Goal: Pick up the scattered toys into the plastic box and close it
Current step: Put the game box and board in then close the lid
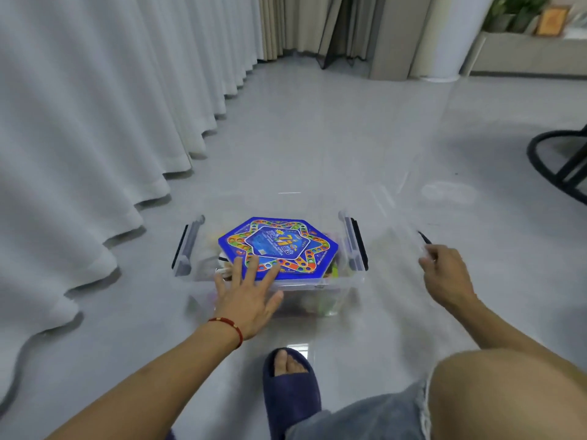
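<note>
- The floor [317, 128] carried everything; the box [355, 282] sat on it just ahead of the person's slippered foot [290, 376], with the curtain [79, 122] well off to the left.
- The lid [409, 173], clear and hard to make out, stood tilted on edge to the right of the box, its lower end at the right hand. How its far edge lay could not be told.
- The box's long axis ran left to right across the view, a latch [187, 246] at each short end, both swung outward.
- The board [278, 247], a blue hexagon, lay face up on top of the toys, roughly level with the rim or slightly proud, its printed text upside down to the person.
- The left hand [249, 296] was spread flat, fingers straight, pressing on the board's near edge.
- The right hand [446, 274] was curled around the lid's near edge, pinching it.
- Judged step: seat the board, then bring the lid over.
- To do it well: press the board below the rim first, line the lid's long side with the box's, lower it flat, then snap both latches.
</note>
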`<action>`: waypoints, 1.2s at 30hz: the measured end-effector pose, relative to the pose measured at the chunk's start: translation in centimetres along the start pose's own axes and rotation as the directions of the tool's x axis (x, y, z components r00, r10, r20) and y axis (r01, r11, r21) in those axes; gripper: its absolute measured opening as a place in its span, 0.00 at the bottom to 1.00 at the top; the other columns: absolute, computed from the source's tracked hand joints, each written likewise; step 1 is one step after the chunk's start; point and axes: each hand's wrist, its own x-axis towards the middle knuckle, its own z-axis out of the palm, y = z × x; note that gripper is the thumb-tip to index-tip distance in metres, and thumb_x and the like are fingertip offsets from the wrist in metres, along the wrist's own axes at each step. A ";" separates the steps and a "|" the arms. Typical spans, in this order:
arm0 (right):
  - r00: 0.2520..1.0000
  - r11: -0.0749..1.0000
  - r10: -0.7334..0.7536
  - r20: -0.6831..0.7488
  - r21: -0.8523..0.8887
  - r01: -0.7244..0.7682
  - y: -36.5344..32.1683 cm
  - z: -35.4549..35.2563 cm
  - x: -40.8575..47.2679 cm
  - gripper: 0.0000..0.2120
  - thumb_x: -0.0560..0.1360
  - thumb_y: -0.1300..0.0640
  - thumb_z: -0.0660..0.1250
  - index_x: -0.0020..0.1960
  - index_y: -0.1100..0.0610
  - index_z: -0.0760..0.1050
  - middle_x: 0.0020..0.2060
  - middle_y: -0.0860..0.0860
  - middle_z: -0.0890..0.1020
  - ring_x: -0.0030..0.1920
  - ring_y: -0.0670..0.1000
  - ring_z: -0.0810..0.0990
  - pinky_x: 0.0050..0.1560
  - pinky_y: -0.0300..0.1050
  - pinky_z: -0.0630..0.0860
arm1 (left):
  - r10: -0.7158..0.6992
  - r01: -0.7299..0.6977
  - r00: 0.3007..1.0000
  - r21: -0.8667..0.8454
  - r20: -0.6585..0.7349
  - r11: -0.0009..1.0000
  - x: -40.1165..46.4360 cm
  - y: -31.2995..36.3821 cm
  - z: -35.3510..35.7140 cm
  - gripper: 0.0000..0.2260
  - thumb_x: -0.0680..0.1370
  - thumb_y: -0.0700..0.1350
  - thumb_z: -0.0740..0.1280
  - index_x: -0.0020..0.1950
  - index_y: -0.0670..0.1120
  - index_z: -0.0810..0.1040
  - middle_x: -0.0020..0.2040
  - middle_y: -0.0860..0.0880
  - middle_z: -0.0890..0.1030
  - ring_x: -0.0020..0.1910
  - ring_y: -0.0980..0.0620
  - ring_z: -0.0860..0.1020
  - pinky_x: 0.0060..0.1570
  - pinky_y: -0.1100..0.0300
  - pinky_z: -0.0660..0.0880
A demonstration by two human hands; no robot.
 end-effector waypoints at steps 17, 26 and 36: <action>0.431 0.531 -0.672 0.602 -0.014 0.847 -22.9 8.8 -4.1 0.13 0.79 0.55 0.66 0.62 0.54 0.72 0.60 0.52 0.74 0.61 0.54 0.72 0.58 0.45 0.69 | -0.509 0.158 0.789 -0.687 -0.344 0.709 -1.1 -11.5 -4.8 0.22 0.80 0.55 0.52 0.73 0.52 0.66 0.72 0.45 0.67 0.71 0.44 0.64 0.70 0.49 0.63; 0.863 0.856 -0.438 0.253 -0.177 0.486 -18.7 7.2 3.1 0.21 0.82 0.47 0.59 0.70 0.55 0.70 0.68 0.57 0.70 0.68 0.60 0.69 0.66 0.58 0.69 | -0.490 0.329 0.824 -0.464 -0.284 0.822 3.2 -11.5 -4.7 0.12 0.78 0.56 0.59 0.53 0.49 0.73 0.57 0.46 0.68 0.53 0.43 0.70 0.50 0.47 0.75; 0.898 0.920 -0.201 0.391 -0.240 0.310 -11.2 9.4 1.2 0.17 0.84 0.56 0.46 0.64 0.64 0.67 0.60 0.68 0.67 0.56 0.69 0.72 0.56 0.58 0.74 | -0.550 0.449 0.834 -0.517 -0.052 0.729 5.7 -14.0 -2.2 0.14 0.82 0.51 0.51 0.65 0.47 0.62 0.54 0.39 0.78 0.47 0.38 0.75 0.44 0.49 0.71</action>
